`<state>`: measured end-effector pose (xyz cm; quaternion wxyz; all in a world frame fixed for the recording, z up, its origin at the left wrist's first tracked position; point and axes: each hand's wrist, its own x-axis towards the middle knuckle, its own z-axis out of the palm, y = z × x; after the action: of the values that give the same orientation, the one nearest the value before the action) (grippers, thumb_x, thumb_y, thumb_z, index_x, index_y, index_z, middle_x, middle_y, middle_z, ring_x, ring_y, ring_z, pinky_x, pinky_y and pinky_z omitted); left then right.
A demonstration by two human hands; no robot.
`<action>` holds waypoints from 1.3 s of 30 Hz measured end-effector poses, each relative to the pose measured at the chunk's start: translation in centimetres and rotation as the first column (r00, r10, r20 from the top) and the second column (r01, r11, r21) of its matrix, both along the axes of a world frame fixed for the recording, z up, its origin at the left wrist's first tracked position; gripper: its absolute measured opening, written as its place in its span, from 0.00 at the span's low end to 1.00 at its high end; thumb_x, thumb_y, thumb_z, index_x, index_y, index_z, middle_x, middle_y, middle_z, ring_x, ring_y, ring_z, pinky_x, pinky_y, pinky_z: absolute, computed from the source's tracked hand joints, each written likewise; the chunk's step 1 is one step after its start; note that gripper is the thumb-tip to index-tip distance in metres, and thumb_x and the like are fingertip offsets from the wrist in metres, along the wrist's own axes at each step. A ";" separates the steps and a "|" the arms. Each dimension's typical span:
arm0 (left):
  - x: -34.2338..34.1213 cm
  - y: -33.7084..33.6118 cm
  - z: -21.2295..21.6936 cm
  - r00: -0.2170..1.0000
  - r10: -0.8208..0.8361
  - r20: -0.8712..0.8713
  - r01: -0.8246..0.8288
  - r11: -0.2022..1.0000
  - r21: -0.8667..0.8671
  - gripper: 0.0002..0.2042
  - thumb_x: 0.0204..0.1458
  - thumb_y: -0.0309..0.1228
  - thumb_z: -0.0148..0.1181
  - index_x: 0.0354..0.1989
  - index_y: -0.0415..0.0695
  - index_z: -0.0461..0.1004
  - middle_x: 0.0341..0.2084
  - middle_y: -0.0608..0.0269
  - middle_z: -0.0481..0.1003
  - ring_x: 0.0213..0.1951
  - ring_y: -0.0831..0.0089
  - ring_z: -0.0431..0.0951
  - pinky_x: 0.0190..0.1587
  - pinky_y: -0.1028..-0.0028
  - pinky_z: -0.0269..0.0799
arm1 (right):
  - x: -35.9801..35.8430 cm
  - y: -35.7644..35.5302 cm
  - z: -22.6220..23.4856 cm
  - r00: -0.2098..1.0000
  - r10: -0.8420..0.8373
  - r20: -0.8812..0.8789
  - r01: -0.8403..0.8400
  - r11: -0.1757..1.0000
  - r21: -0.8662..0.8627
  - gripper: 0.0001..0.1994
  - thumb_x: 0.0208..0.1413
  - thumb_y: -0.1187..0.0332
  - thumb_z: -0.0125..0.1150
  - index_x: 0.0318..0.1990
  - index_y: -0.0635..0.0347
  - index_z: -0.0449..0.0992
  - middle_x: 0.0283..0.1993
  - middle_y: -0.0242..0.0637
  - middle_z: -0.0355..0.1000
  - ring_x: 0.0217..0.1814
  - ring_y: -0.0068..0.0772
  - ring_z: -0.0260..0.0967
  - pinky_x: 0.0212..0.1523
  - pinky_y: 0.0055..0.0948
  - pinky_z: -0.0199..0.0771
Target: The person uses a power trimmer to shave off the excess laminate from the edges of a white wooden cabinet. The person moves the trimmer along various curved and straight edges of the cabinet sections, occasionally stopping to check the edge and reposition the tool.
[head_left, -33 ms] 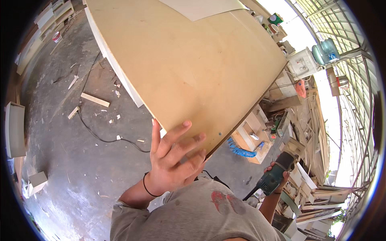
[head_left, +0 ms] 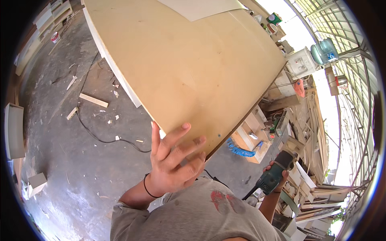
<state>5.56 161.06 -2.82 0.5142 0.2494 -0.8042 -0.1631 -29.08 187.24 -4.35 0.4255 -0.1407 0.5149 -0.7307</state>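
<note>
Your left hand (head_left: pixel 173 166) lies open, flat on the plywood sheet's (head_left: pixel 189 68) near corner; your right hand (head_left: pixel 277 170) grips the power tool (head_left: pixel 273 174). Next, bring the tool to that edge.

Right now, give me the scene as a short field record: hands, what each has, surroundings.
left hand: left hand open, fingers spread, at the near corner of the large tan board
right hand: right hand gripping a teal power tool, held low beside the body
board: wide, flat, with a paler sheet on its far end
floor: grey concrete, wood scraps, black cable
right side: stacked timber offcuts, water dispenser
</note>
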 end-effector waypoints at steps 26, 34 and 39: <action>0.7 0.1 0.4 0.998 -0.023 0.058 0.021 0.999 0.032 0.03 0.47 0.28 0.66 0.28 0.46 0.77 0.42 0.66 0.79 0.63 0.47 0.66 0.71 0.37 0.36 | -0.3 -5.0 -0.5 0.967 0.244 0.074 -0.254 0.944 0.210 0.32 0.42 0.53 0.66 0.51 0.69 0.71 0.41 0.47 0.76 0.40 0.43 0.77 0.41 0.40 0.82; 0.6 0.1 1.2 0.998 -0.011 0.061 0.004 0.993 0.115 0.03 0.50 0.26 0.62 0.29 0.41 0.75 0.43 0.57 0.78 0.68 0.40 0.58 0.70 0.39 0.38 | 1.3 -9.4 5.2 0.914 0.383 -0.134 -0.319 0.882 0.346 0.29 0.39 0.63 0.68 0.50 0.69 0.71 0.40 0.47 0.76 0.38 0.43 0.79 0.37 0.39 0.83; -0.1 3.7 0.2 0.984 0.085 -0.155 -0.099 0.991 -0.086 0.06 0.51 0.28 0.63 0.35 0.41 0.74 0.46 0.52 0.76 0.62 0.44 0.67 0.61 0.47 0.60 | 1.7 -11.7 9.0 0.769 0.603 -0.215 -0.514 0.781 0.354 0.28 0.36 0.65 0.69 0.48 0.69 0.73 0.38 0.45 0.77 0.38 0.42 0.78 0.39 0.39 0.81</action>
<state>5.50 164.74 -2.64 0.5917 0.2492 -0.7572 -0.1199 -27.39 175.50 4.69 0.5520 -0.3433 0.6064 -0.4579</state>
